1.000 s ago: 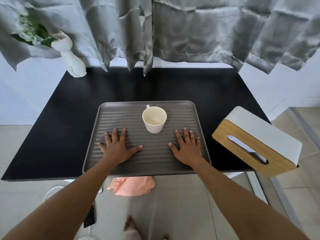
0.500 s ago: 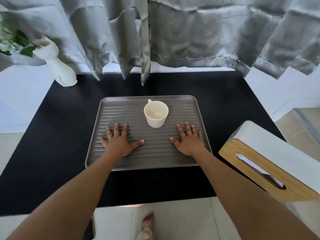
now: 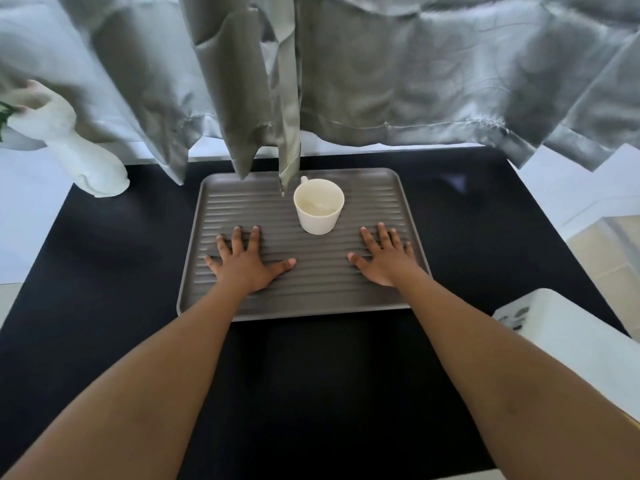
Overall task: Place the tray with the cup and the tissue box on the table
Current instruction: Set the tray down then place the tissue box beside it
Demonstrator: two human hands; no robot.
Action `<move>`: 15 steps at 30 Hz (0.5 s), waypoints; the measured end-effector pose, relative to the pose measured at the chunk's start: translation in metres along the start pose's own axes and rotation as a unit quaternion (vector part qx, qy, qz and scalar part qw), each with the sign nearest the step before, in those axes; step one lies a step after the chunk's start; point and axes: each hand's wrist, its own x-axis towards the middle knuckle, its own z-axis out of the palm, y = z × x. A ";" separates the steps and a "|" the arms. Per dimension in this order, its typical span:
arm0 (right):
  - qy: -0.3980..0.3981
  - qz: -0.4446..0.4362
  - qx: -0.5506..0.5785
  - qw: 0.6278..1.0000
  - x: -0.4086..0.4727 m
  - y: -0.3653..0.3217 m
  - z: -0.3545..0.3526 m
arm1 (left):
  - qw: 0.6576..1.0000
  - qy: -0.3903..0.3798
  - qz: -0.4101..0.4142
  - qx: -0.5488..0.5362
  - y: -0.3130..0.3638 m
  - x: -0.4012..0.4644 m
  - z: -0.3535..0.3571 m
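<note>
A grey ribbed tray lies flat on the black worktop, toward its far side and roughly centred between left and right. Its far edge sits under the hem of the grey curtain, one fold of which hangs down over the tray's far rim just left of the cup.

The cream cup stands upright on the far half of the tray, a little right of its middle, with its small handle turned away from the person. It looks empty.

The left hand rests palm down on the tray's left half, fingers spread wide and thumb pointing inward toward the centre. It lies flat and open, gripping nothing. The right hand mirrors it on the right half, also flat, open and spread, with its outer fingers near the tray's right rim. The cup stands between the two hands and just beyond them, closer to the fingertips of the right hand than to those of the left, touching neither. Both bare forearms reach in from the near edge of the worktop across its dark surface.

The tissue box sits at the right edge of the view, near the worktop's right side and beside the right forearm, well apart from the tray. Only its white side shows clearly, partly cut off by the frame.

A white vase stands at the far left corner of the worktop, with a bit of green leaf at the frame edge.
</note>
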 end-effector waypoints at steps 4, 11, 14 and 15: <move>-0.002 -0.002 0.001 1.000 0.018 -0.002 -0.011 | 1.000 0.000 0.001 -0.002 0.003 0.019 -0.008; -0.006 -0.001 0.000 1.000 0.032 -0.003 -0.021 | 1.000 -0.004 0.002 0.002 0.008 0.030 -0.017; -0.006 0.000 -0.005 1.000 0.032 -0.005 -0.024 | 1.000 -0.007 0.006 0.001 0.008 0.029 -0.019; -0.005 0.001 -0.004 1.000 0.031 -0.006 -0.026 | 1.000 -0.007 0.007 0.001 0.008 0.030 -0.020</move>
